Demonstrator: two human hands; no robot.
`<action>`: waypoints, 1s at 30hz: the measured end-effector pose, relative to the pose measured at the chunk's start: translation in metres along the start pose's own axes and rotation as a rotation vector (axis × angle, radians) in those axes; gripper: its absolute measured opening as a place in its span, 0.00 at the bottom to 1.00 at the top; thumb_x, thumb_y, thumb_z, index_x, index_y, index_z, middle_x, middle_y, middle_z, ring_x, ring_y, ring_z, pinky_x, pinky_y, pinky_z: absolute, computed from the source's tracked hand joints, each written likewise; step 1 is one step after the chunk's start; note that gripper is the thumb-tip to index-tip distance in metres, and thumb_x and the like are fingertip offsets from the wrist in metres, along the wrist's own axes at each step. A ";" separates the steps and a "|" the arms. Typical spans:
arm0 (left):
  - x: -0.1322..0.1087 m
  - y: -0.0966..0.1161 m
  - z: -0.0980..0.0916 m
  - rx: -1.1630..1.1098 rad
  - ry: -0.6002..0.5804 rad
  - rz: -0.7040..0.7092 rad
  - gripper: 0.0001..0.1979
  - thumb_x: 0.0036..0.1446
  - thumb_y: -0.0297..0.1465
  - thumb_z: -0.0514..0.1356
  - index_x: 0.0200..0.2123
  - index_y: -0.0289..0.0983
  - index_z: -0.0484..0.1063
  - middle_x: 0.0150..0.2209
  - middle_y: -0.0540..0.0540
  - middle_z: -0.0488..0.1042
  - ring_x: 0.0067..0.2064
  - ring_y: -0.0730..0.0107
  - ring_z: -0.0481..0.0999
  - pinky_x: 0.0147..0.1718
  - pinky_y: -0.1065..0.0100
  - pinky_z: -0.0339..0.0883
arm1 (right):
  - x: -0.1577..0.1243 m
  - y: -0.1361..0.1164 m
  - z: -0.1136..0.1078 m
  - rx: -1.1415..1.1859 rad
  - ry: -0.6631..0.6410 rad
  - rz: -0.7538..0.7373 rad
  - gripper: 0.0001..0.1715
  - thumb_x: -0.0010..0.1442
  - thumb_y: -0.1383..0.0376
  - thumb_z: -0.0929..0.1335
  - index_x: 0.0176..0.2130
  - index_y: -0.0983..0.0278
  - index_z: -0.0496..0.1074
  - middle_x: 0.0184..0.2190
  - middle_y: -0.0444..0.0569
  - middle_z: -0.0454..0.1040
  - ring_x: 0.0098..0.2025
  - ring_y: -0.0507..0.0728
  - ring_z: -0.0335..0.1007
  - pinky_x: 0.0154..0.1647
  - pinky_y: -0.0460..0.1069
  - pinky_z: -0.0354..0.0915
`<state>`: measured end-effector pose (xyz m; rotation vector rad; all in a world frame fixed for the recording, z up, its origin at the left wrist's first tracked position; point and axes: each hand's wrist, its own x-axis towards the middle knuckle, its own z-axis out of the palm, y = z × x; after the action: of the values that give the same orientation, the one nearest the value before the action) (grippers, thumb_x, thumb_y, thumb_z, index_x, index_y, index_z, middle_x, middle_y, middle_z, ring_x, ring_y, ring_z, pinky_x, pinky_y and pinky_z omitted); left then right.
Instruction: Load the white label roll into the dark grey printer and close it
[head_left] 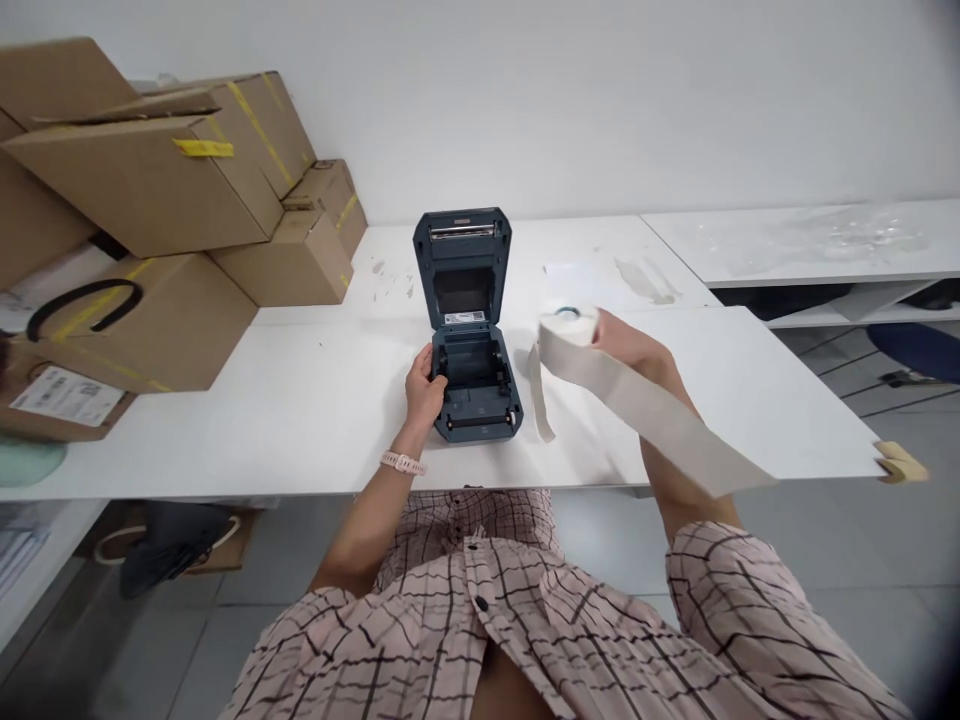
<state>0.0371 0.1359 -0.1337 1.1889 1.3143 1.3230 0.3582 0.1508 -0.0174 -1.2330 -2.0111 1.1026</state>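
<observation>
A: Where is the boxy, dark blue-grey plastic printer (pixel 471 345)?

B: It sits on the long white table (pixel 337 390), right in front of the person. Its lid is up, so the inside shows.

A: What does the left hand (pixel 426 388) do?

B: It holds the printer's left side. The thumb is over the edge and the other fingers are outside, so they pinch the wall. A pale pink band (pixel 403 463) goes around that wrist.

A: And the right hand (pixel 626 338)?

B: Its fingers are closed on the round white paper roll (pixel 566 326), but some hide behind it. The roll is to the right of the printer, not touching it. It looks blurry.

A: Is any paper loose?

B: Yes! One long off-white strip (pixel 660 410) runs out across the person's right arm. A short off-white strip (pixel 538 395) hangs just beside the printer.

A: What else is there?

B: Brown cardboard boxes (pixel 180 180) with yellow tape are piled up on the left.
</observation>
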 end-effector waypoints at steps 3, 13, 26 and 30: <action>-0.001 0.002 0.001 -0.026 0.011 -0.023 0.42 0.50 0.18 0.57 0.71 0.34 0.60 0.69 0.35 0.69 0.70 0.53 0.69 0.69 0.49 0.64 | 0.044 -0.043 0.029 -0.238 -0.224 -0.173 0.41 0.45 0.51 0.79 0.55 0.59 0.73 0.55 0.53 0.79 0.57 0.69 0.75 0.59 0.60 0.70; -0.001 0.003 0.003 -0.024 0.023 -0.041 0.45 0.49 0.15 0.58 0.72 0.37 0.58 0.68 0.39 0.71 0.72 0.55 0.67 0.71 0.51 0.60 | 0.119 -0.059 0.101 -0.852 -0.488 0.050 0.39 0.44 0.53 0.80 0.52 0.62 0.71 0.52 0.58 0.79 0.49 0.71 0.77 0.43 0.57 0.70; 0.000 -0.009 0.003 -0.023 0.019 0.059 0.41 0.50 0.17 0.58 0.69 0.42 0.64 0.69 0.43 0.70 0.72 0.54 0.66 0.72 0.49 0.58 | 0.018 -0.034 0.139 -0.715 -0.179 -0.327 0.30 0.73 0.55 0.64 0.68 0.65 0.66 0.70 0.61 0.67 0.71 0.71 0.63 0.69 0.67 0.65; 0.002 -0.012 0.003 -0.010 0.032 0.086 0.39 0.50 0.18 0.57 0.67 0.41 0.67 0.69 0.42 0.69 0.72 0.53 0.66 0.73 0.48 0.56 | -0.026 -0.027 0.176 -0.720 -0.042 -0.307 0.30 0.76 0.53 0.59 0.67 0.64 0.67 0.73 0.59 0.63 0.75 0.69 0.57 0.72 0.68 0.62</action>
<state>0.0395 0.1390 -0.1458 1.2336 1.2905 1.4138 0.2219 0.0564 -0.0879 -1.1481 -2.6276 0.2489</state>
